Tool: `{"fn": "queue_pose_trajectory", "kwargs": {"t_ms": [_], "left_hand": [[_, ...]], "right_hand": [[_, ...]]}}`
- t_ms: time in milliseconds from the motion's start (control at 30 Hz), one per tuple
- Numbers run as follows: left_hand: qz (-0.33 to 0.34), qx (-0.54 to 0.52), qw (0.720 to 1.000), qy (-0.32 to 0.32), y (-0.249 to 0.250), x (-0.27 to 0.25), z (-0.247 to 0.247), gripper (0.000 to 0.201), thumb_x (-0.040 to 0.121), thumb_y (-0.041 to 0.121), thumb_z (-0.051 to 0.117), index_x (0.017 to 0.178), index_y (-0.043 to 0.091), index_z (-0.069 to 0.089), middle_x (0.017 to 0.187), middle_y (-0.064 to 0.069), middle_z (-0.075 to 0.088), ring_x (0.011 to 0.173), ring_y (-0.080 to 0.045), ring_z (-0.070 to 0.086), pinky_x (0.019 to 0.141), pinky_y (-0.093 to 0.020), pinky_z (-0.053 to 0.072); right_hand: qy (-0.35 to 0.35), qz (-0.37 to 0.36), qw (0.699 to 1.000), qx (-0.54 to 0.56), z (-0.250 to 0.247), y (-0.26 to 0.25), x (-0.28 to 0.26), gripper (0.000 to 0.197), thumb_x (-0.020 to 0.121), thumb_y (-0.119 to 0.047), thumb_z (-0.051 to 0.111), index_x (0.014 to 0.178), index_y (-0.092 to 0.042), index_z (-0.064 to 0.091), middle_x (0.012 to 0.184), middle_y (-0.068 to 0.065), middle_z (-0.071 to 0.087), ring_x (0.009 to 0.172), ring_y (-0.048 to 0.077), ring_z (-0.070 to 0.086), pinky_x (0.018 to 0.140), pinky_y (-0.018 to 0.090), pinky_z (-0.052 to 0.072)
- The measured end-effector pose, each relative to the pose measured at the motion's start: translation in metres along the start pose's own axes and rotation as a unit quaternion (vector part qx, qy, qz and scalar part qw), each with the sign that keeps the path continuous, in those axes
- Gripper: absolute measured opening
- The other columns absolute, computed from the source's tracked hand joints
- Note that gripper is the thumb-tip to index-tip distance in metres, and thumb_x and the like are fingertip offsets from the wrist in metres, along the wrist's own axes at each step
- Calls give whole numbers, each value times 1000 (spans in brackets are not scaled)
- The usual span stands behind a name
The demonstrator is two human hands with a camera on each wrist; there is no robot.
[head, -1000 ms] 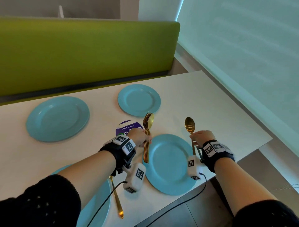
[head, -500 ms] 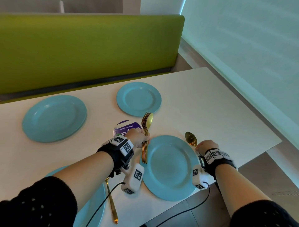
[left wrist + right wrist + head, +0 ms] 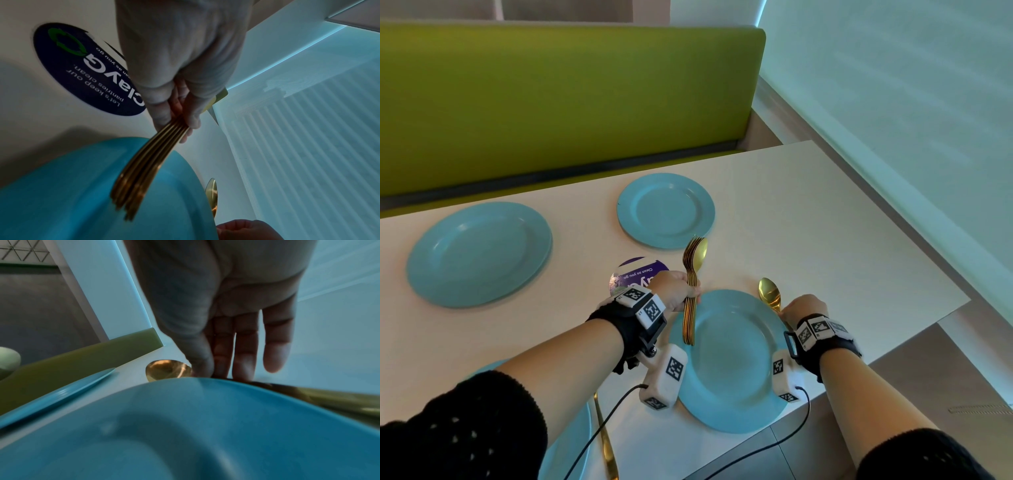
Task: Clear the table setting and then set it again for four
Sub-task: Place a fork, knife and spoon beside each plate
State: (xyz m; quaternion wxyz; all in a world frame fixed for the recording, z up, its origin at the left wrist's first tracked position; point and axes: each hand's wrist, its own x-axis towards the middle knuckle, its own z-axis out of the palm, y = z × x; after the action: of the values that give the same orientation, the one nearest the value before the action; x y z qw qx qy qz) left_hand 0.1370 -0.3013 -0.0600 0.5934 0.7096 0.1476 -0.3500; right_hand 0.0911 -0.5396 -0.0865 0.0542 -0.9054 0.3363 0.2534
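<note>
Glossy gold metal cutlery bundle [image 3: 693, 274]; smooth matt table [image 3: 808, 219].

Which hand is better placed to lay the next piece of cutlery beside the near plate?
The right hand. It is setting a spoon down right of the near plate, while the left hand grips the cutlery bundle.

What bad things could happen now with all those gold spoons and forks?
1. The left hand grips a bundle of cutlery by its middle; one piece might slip out and clatter onto the near plate.
2. That plate overhangs the table edge; a nudge from the right hand, setting down the spoon, might tip it off.
</note>
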Motion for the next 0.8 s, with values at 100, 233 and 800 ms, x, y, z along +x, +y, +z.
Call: {"fn": "queue_pose_trajectory", "kwargs": {"t_ms": [100, 233, 800], "left_hand": [[-2, 4, 1000, -4, 2, -2, 3, 13, 88, 3, 60, 79, 11, 59, 76, -7, 64, 74, -17, 62, 87, -36, 53], [-1, -4, 1000, -7, 1, -4, 4, 15, 88, 0, 60, 77, 10, 58, 74, -8, 62, 68, -15, 61, 79, -33, 54], [-17, -14, 1000, -4, -6, -23, -13, 13, 87, 0, 60, 79, 10, 59, 73, -7, 63, 67, -17, 61, 91, -41, 53]], "right_hand": [[-4, 4, 1000, 6, 1, 0, 0, 31, 85, -16, 53, 55, -11, 48, 54, 0, 49, 46, 11, 43, 38, 20, 27], [-6, 3, 1000, -7, 3, 2, -1, 30, 85, -17, 52, 55, -12, 49, 55, -1, 50, 47, 11, 43, 38, 20, 27], [57, -37, 997, 39, -14, -12, -20, 38, 93, -27, 47, 61, -8, 55, 70, 7, 59, 70, 26, 55, 56, 25, 43]]}}
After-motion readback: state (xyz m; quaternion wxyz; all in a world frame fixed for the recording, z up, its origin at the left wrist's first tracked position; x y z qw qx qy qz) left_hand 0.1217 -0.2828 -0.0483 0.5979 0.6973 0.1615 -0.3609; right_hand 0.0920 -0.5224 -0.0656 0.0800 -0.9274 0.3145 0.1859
